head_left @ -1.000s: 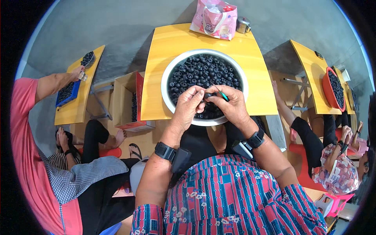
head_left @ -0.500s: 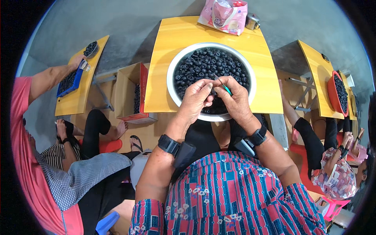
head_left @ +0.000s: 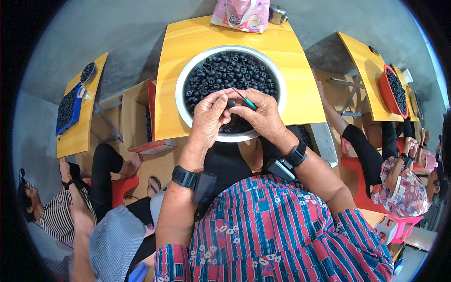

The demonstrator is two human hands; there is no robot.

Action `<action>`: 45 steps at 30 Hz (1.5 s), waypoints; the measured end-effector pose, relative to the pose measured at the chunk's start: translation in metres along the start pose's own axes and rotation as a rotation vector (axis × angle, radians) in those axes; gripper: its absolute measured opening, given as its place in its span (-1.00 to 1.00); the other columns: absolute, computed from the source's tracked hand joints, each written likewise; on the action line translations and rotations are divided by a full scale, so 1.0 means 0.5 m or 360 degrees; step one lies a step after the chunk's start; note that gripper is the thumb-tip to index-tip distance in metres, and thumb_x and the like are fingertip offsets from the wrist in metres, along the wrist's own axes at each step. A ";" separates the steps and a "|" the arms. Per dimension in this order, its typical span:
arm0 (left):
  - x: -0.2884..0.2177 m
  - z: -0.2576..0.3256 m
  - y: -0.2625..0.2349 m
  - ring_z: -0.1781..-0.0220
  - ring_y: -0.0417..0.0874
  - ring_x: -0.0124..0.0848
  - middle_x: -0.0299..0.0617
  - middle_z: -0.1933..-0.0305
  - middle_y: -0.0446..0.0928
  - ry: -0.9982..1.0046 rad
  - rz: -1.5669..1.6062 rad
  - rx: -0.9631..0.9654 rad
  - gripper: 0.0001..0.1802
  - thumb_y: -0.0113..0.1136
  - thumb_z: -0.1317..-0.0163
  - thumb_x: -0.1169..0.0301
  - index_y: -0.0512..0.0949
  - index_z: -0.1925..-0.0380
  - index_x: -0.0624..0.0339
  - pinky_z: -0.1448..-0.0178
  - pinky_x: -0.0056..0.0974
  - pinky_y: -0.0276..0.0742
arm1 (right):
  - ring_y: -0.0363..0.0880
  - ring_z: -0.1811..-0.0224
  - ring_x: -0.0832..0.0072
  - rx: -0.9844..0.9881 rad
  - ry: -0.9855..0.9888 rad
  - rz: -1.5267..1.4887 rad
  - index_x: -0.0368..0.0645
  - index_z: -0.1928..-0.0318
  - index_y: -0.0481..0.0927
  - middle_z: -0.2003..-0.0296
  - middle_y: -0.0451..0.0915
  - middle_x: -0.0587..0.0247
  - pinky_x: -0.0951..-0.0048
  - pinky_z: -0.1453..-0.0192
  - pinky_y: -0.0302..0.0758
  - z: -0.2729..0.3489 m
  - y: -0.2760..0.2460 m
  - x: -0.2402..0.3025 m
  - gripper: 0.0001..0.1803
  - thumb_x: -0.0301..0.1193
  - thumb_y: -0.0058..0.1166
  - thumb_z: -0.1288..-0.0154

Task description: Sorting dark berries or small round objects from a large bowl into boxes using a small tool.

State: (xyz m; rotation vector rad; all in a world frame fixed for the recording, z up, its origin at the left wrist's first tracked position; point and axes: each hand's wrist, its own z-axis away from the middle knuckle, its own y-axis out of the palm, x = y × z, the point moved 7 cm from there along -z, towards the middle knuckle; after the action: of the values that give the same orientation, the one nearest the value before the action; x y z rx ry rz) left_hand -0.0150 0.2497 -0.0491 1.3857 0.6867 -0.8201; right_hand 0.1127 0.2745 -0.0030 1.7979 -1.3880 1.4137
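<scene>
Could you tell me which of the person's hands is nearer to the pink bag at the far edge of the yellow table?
Right, narrowly. The right hand lies almost straight below the pink bag; the left hand sits farther left. Both are over the bowl.

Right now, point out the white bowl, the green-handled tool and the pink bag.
white bowl (head_left: 181, 91), head view, bare left rim.
green-handled tool (head_left: 248, 102), head view, green handle above the right hand's fingers.
pink bag (head_left: 240, 14), head view, middle of its front, at the table's far edge.
</scene>
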 end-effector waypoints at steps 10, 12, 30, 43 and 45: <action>0.009 0.004 0.010 0.39 0.38 -0.64 -0.37 0.26 0.52 -0.0053 -0.0072 0.0160 -0.66 0.09 -0.40 0.17 0.55 0.05 0.21 0.36 -0.55 0.31 | 0.49 0.29 0.53 -0.0031 -0.0017 -0.0012 -0.12 0.05 0.68 0.38 0.57 0.33 0.51 0.10 0.46 -0.001 -0.009 -0.008 -0.66 -0.53 0.24 -0.09; 0.010 0.004 0.010 0.39 0.38 -0.64 -0.37 0.25 0.51 -0.0074 -0.0086 0.0175 -0.66 0.09 -0.40 0.17 0.55 0.06 0.20 0.36 -0.55 0.30 | 0.48 0.29 0.54 0.0008 0.0009 -0.0028 -0.12 0.06 0.68 0.37 0.59 0.33 0.51 0.10 0.46 -0.001 -0.007 -0.011 -0.66 -0.53 0.25 -0.09; 0.008 0.008 0.012 0.37 0.34 -0.64 -0.36 0.30 0.40 -0.0060 0.0108 0.0253 -0.78 0.08 -0.40 0.31 0.46 0.08 0.20 0.34 -0.52 0.28 | 0.53 0.39 0.22 -0.0015 -0.0301 0.0568 -0.13 0.22 0.58 0.40 0.50 0.14 0.34 0.29 0.48 0.030 -0.027 0.017 -0.81 -0.29 0.15 -0.25; 0.007 0.010 0.021 0.36 0.33 -0.64 -0.38 0.29 0.38 -0.0059 0.0030 0.0302 -0.78 0.05 -0.42 0.29 0.42 0.08 0.18 0.34 -0.53 0.27 | 0.52 0.46 0.22 -0.0069 -0.0337 0.0727 -0.07 0.23 0.59 0.44 0.43 0.19 0.28 0.40 0.46 0.034 -0.024 0.028 -0.81 -0.29 0.20 -0.20; 0.007 0.010 0.020 0.36 0.32 -0.66 -0.40 0.31 0.36 -0.0061 0.0015 0.0282 -0.79 0.05 -0.43 0.29 0.43 0.08 0.18 0.34 -0.54 0.25 | 0.52 0.46 0.22 -0.0065 -0.0335 0.0749 -0.07 0.23 0.59 0.44 0.43 0.19 0.28 0.40 0.46 0.034 -0.023 0.028 -0.81 -0.29 0.21 -0.19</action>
State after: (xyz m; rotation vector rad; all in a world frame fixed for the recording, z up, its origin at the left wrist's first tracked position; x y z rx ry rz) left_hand -0.0050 0.2443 -0.0460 1.5267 0.5886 -0.9154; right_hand 0.1302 0.2589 0.0060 1.7012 -2.0366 1.4264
